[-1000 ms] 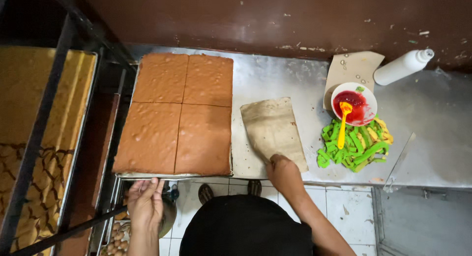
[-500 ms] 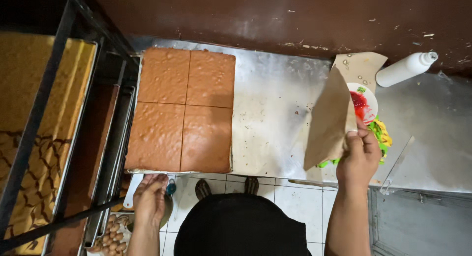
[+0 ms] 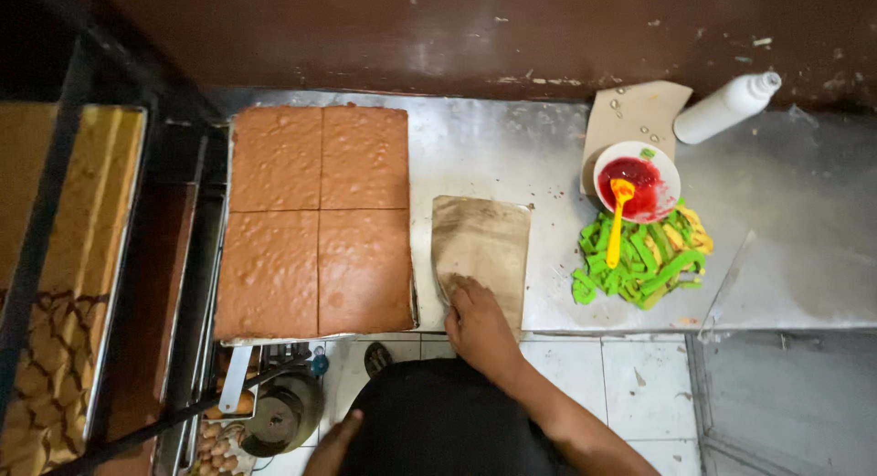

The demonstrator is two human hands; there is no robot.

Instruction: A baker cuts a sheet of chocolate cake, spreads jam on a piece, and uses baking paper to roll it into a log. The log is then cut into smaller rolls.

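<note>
Right hand [image 3: 480, 322] flat, fingers spread, pressing near edge of brown paper sheet [image 3: 481, 248] on steel counter [image 3: 512, 152]; no clench. Sheet just beside cut brown cake slab [image 3: 317, 222] at 9 o'clock; red sauce bowl [image 3: 637, 181] and green strips [image 3: 642, 259] at 3 o'clock. Left hand [image 3: 331, 444] low at 7 o'clock, grip unclear.

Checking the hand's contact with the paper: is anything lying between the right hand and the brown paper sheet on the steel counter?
Nothing visible does. The right hand rests directly on the near end of the brown paper sheet, which lies flat beside the cake slab.
</note>
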